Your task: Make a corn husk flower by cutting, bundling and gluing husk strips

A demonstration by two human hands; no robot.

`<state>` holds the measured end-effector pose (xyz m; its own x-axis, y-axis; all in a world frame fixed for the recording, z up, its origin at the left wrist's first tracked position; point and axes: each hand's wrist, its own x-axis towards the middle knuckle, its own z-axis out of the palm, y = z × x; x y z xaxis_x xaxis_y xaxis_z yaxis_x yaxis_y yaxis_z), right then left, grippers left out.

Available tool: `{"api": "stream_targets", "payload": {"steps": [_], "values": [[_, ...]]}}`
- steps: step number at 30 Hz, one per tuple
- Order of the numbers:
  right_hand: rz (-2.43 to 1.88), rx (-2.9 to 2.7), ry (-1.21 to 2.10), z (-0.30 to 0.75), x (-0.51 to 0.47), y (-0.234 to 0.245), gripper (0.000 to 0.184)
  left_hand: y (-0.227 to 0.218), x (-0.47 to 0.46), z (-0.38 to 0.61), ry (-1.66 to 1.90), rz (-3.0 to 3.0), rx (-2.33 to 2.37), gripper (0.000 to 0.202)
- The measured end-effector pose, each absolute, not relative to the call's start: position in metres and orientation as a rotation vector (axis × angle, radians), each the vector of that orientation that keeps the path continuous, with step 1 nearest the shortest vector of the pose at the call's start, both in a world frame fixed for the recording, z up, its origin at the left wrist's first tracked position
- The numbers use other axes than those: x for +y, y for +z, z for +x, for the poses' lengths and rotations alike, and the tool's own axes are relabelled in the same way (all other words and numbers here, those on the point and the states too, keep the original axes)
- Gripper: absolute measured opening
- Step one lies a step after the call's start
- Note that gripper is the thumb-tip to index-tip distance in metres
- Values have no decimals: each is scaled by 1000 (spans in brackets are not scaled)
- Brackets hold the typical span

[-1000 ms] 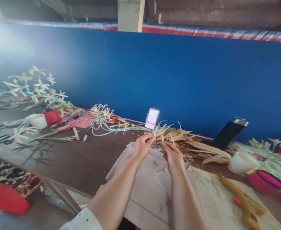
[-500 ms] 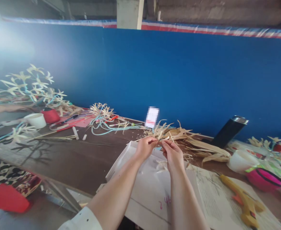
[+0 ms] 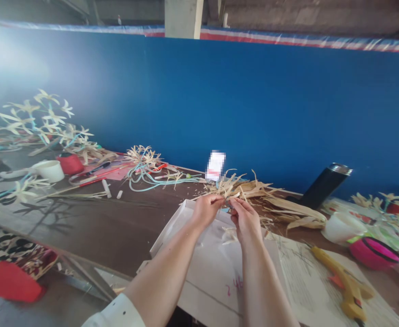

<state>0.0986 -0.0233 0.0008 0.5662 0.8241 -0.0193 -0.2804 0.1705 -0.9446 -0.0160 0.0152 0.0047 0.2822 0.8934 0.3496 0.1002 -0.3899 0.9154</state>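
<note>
My left hand (image 3: 206, 210) and my right hand (image 3: 246, 217) are raised above the white box lid (image 3: 185, 231), fingertips almost touching. Both are closed in a pinch. What lies between the fingers is small and mostly hidden; pale slivers show around the fingertips. Just beyond them spreads a heap of dried husk strips (image 3: 253, 188), tan and curling. On the lid below, near my right wrist, is a pale star-shaped husk flower (image 3: 229, 235). A phone (image 3: 215, 165), its screen blurred, stands upright behind the heap.
On the right are a black thermos (image 3: 327, 186), a white cup (image 3: 342, 228), a pink pouch (image 3: 375, 252) and a yellow glue gun (image 3: 344, 281) on printed paper. Light-blue stems (image 3: 151, 182) with husk flowers, a white mug (image 3: 51, 170) and a red object (image 3: 70, 164) are left.
My fingertips have shifted slightly, still in a pinch close together. At the far left, another person's arm has drawn back, mostly out of view.
</note>
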Motion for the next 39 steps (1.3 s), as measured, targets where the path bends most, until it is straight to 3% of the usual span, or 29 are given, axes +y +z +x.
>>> {"api": "stream_targets", "payload": {"steps": [39], "values": [[-1074, -568, 900, 96, -25, 3, 32, 8, 12, -17, 1187, 1755, 880, 24]]}}
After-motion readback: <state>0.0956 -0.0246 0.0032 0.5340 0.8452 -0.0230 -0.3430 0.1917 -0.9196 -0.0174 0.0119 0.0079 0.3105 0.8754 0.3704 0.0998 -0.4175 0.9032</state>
